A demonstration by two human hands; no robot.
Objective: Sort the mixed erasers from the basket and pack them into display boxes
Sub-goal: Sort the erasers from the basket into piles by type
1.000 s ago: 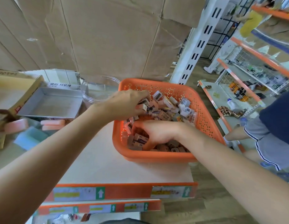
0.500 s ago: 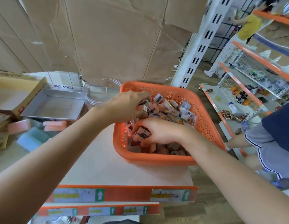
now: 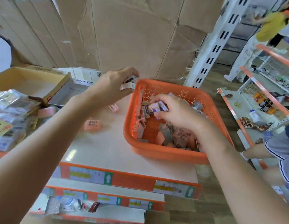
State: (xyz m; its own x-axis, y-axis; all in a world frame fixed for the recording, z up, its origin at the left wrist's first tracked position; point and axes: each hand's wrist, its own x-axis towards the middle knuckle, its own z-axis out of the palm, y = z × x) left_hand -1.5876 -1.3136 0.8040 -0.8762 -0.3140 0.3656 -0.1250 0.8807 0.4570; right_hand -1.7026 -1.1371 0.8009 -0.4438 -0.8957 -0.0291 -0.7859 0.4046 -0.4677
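Orange basket (image 3: 164, 153): on the shelf top (image 3: 118, 152) — many erasers (image 3: 179, 136) inside, unsorted.
Left hand (image 3: 114, 84): grips a few erasers, just outside the rim.
Right hand (image 3: 177, 112): clutches several, over the basket.
Display boxes (image 3: 27, 83): look empty — packing barely begun.

The right hand (image 3: 177, 110) partly hides the erasers (image 3: 181, 136) under it, their print unreadable. The packets (image 3: 9, 113) left of the left hand (image 3: 111, 85) are cropped.
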